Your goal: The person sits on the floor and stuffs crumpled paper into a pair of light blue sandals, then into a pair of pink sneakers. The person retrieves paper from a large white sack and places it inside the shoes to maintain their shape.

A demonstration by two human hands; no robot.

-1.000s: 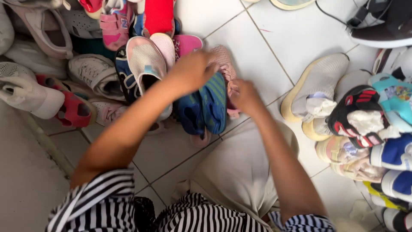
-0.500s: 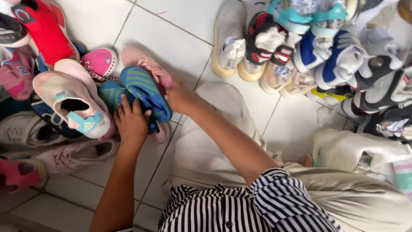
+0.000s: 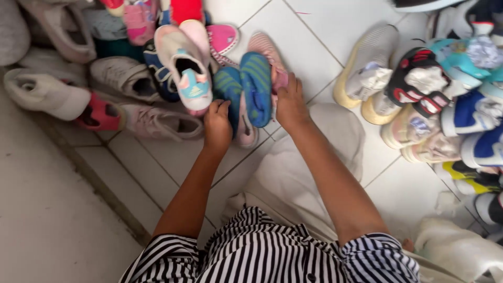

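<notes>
Two small blue shoes with green stripes (image 3: 246,86) stand side by side on the white tiled floor, soles toward me. My left hand (image 3: 217,124) grips the heel end of the left blue shoe. My right hand (image 3: 291,102) presses against the right blue shoe and a pink shoe (image 3: 268,48) behind it. A white shoe with pink and teal patches (image 3: 184,68) lies just left of the blue pair.
A heap of white, pink and red shoes (image 3: 99,78) fills the upper left. Another row of shoes, cream, black-red and blue (image 3: 435,99), runs down the right side. My beige trouser leg (image 3: 309,173) and striped shirt (image 3: 262,251) fill the lower middle. A grey step (image 3: 47,209) lies at lower left.
The view has shifted and steadied. The blue pair stays in the same spot between my hands, and both hands have settled at its lower end.
</notes>
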